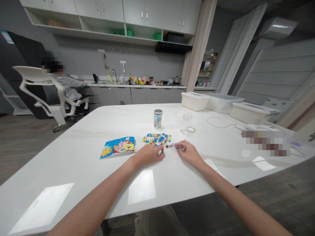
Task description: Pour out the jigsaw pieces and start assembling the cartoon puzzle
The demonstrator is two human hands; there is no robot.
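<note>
Loose jigsaw puzzle pieces (158, 137), blue, yellow and pink, lie in a pile on the white table (98, 185). At the pile's near edge my left hand (148, 154) is closed, its fingertips pinching a small bluish puzzle piece (160, 152). My right hand (189, 152) reaches in from the right, thumb and fingers pinched on a puzzle piece (176, 147) beside a few scattered ones. Left of the pile is a cartoon picture sheet (119, 146), slightly curled. A printed jar with a silver lid (157, 119) stands upright behind the pieces.
A clear container (184, 124) and a ring-shaped lid (191, 129) are right of the jar. Lidded storage boxes (195, 101) line the far right edge, with a cable (211, 123) before them. A person (70, 87) sits at the back counter, far left.
</note>
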